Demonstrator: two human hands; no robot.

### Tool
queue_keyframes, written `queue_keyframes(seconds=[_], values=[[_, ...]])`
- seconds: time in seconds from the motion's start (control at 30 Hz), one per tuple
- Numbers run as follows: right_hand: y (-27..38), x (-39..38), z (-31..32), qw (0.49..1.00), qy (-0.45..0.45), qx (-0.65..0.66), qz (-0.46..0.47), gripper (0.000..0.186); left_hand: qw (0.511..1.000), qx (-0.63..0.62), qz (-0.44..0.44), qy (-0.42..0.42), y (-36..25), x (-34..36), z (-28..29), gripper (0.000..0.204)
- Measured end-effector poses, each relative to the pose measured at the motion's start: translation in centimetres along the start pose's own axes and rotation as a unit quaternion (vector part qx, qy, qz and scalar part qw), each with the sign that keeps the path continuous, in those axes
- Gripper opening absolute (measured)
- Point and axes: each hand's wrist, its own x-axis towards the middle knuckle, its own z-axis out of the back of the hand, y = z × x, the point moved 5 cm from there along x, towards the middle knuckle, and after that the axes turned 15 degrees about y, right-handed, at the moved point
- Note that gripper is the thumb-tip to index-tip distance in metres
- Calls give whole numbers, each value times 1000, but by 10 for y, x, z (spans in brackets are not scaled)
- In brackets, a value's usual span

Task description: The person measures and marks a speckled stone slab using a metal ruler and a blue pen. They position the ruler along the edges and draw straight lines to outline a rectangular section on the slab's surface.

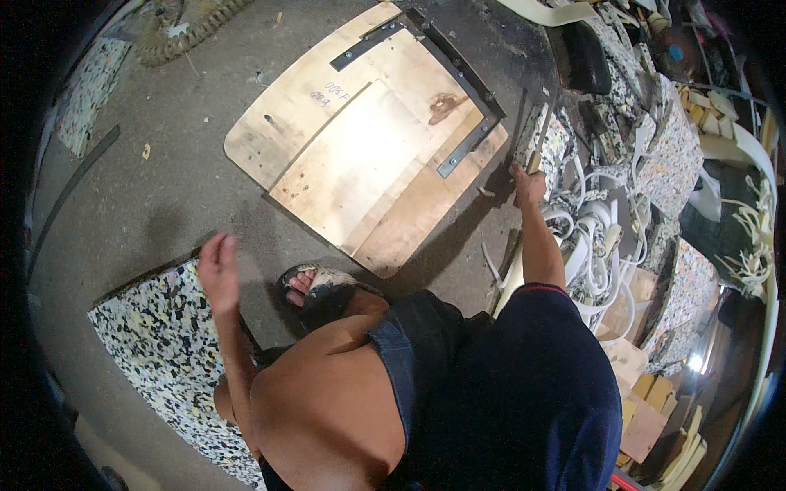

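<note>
My right hand [528,186] is closed round the light handle of a long, thin-bladed knife [544,131], its blade pointing away from me beside the foam scraps. My left hand [219,270], a little blurred, hovers by the far corner of a speckled foam slab [164,352]; its fingers are stretched out and nothing shows in them. Whether it touches the slab I cannot tell. In front of me on the floor lies a curved plywood panel [360,147], with a dark metal bracket [458,69] screwed along its far right side.
Foam offcuts [667,172] and tangled white strips [602,245] are heaped at the right. Wood pieces [647,417] lie at the lower right. My sandalled foot [307,286] stands between slab and panel. A ribbed hose [192,37] and dark strip [70,192] lie at the left.
</note>
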Motion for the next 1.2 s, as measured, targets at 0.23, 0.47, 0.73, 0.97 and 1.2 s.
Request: queue_keyframes(seconds=[0.23, 0.47, 0.73, 0.97, 1.2], values=[[10, 1, -15, 995, -85, -52, -28, 50, 973, 42, 96, -207, -27, -103, 99, 66], [-67, 33, 77, 982, -108, 153, -1, 37, 970, 53, 125, -201, -6, -117, 94, 77], [-32, -52, 127, 740, 111, 661, 54, 20, 985, -23, 67, -159, 20, -68, 125, 60], [-3, -69, 133, 692, 192, 693, 68, 27, 994, -14, 23, -105, 6, -55, 128, 56], [22, -81, 147, 681, 159, 711, 75, 26, 994, 19, -101, -36, 47, -91, 140, 30]])
